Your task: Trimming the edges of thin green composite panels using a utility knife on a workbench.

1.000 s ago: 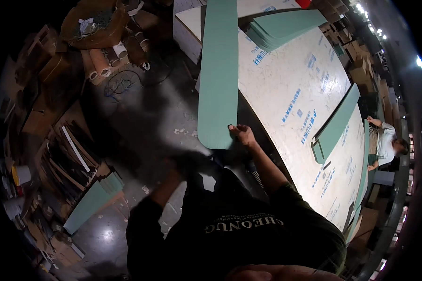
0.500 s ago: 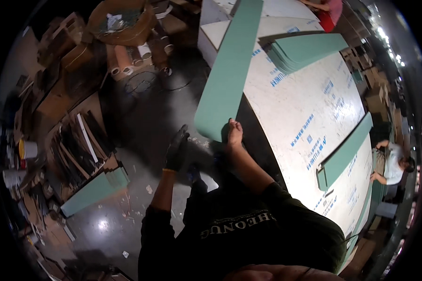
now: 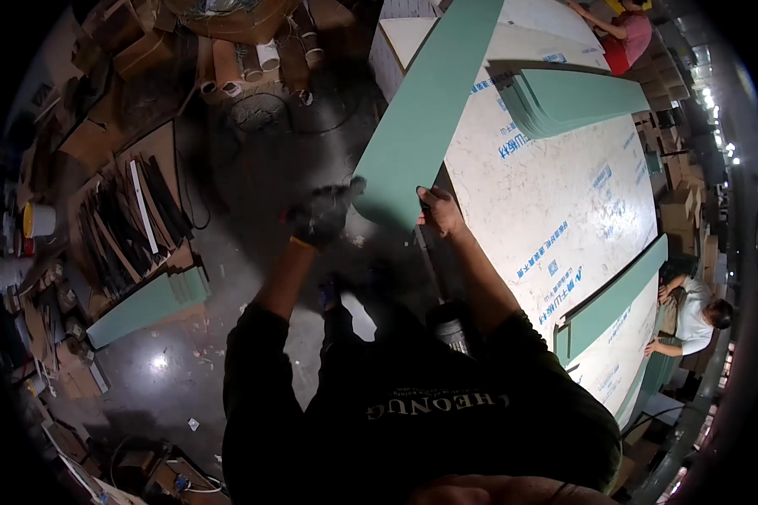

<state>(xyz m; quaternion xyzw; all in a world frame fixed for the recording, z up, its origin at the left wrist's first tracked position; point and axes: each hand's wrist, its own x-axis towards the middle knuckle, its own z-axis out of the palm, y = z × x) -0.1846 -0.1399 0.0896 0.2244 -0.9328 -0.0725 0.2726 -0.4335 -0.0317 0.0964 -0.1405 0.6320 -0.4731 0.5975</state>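
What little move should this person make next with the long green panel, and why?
Perhaps close the gloved left hand around the near end of the long green panel. That hand is at the panel's left edge, where no firm grip shows, while the right hand grips the opposite edge.

Your long panel point(image 3: 429, 109) is a plain, even green, like the stacked panels point(image 3: 581, 103) on your counter point(image 3: 488, 181), whose white top carries scattered blue print. Your glove point(image 3: 323, 217) is dark with an orange cuff point(image 3: 303, 243); your shirt point(image 3: 446, 450) is black with pale lettering point(image 3: 438, 407).
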